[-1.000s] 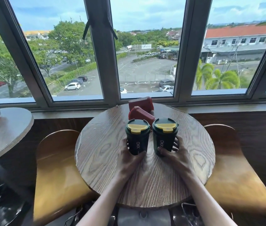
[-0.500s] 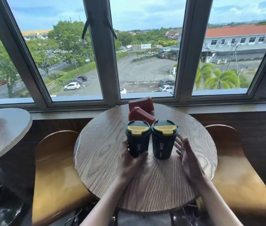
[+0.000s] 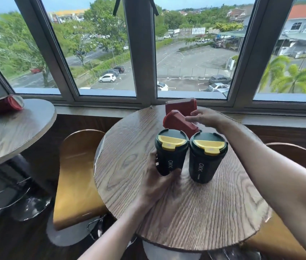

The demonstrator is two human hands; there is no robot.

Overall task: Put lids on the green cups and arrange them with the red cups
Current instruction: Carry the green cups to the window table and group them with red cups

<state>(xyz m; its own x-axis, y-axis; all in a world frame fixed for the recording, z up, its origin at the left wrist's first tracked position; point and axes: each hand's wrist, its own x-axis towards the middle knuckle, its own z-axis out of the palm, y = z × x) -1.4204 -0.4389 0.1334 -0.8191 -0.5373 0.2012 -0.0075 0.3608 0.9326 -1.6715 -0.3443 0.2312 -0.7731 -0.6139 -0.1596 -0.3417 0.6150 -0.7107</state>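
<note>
Two hands differ: left hand (image 3: 156, 182) grip wraps a lidded green cup (image 3: 170, 152); right hand (image 3: 207, 118) spreads loose over a red cup (image 3: 181, 122).

On the table (image 3: 195, 212) two lidded cups stand upright side by side near the middle, the left cup (image 3: 170, 154) in my left hand (image 3: 159, 184), the right cup (image 3: 205, 158) just beside it. Behind them, toward the window edge, two cups lie on their sides: the near one (image 3: 176, 121) under my right hand (image 3: 207, 117), the far one (image 3: 180, 106) behind it.

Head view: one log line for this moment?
left hand holds left green cup | right hand open over near red cup | both lids on
</note>
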